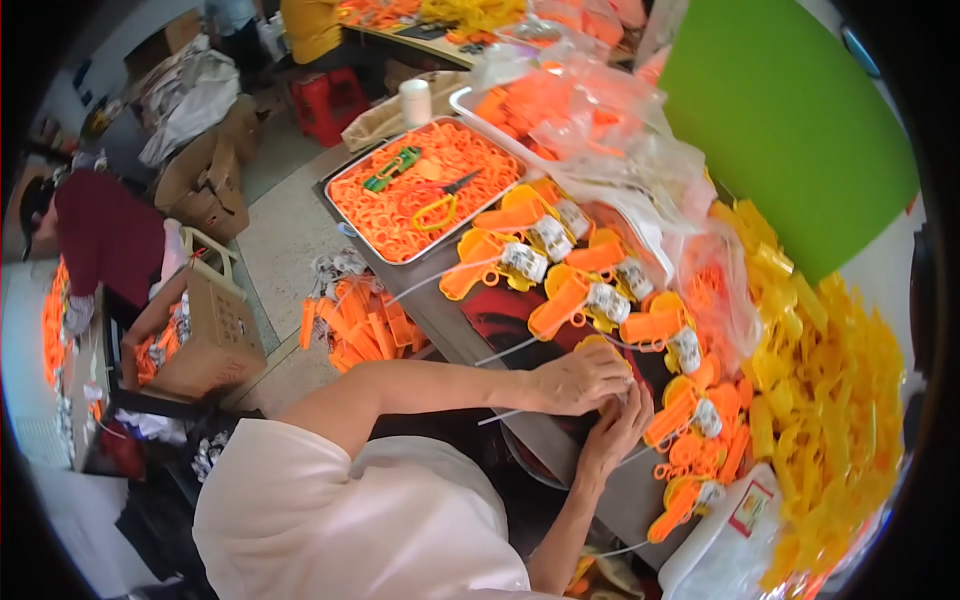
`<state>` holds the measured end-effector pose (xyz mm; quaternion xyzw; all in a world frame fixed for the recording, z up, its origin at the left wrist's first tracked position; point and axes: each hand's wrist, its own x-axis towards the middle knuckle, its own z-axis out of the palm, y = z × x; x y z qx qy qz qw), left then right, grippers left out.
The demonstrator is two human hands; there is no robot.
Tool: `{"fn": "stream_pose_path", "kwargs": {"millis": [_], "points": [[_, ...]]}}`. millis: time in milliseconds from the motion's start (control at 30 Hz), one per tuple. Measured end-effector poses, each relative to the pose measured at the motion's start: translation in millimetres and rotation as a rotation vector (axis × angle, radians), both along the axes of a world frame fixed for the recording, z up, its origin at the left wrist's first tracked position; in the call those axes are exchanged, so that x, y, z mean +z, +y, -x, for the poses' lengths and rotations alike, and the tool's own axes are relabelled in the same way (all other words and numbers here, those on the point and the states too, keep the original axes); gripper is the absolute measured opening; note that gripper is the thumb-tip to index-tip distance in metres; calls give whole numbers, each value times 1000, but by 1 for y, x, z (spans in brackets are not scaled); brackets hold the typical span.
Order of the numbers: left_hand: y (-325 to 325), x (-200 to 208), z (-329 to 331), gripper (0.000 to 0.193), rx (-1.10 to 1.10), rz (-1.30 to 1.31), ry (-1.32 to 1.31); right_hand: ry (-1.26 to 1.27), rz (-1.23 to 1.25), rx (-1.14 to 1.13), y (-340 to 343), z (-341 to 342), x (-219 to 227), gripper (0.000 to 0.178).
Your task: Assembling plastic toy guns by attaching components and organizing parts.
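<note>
My left hand [580, 380] and my right hand [615, 432] meet over the near edge of the table [425, 290]. Their fingers are closed together around a plastic toy piece [597, 343]. Only a bit of its yellow edge shows past my left hand; the rest is hidden by my fingers. Beside the hands lie several orange and yellow plastic toys [560, 302], each with a white printed part. The nearest is an orange toy [672, 415] to the right of my right hand. Thin pale strips [505, 352] stick out over the table edge.
A metal tray [398, 260] of orange rings holds scissors [436, 212] and a green tool [393, 168]. Yellow plastic parts [820, 400] are heaped at right, below a green panel [790, 130]. Orange pieces [365, 325] lie left of the table. A person in dark red [105, 235] sits far left.
</note>
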<state>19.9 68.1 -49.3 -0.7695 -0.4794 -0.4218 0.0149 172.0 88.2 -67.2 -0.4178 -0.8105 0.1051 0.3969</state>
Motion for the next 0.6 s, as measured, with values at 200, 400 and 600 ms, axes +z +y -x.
{"fn": "stream_pose_path", "kwargs": {"millis": [200,400,600], "points": [[-11,17,53,16,120,-198,-152,-1,-17,-5,-6,-5,-2,35],[-64,30,229,39,1104,-11,218,-32,17,-38,-10,-2,10,33],[-100,38,281,47,1165,509,284,-12,67,-58,-10,-5,8,34]]}}
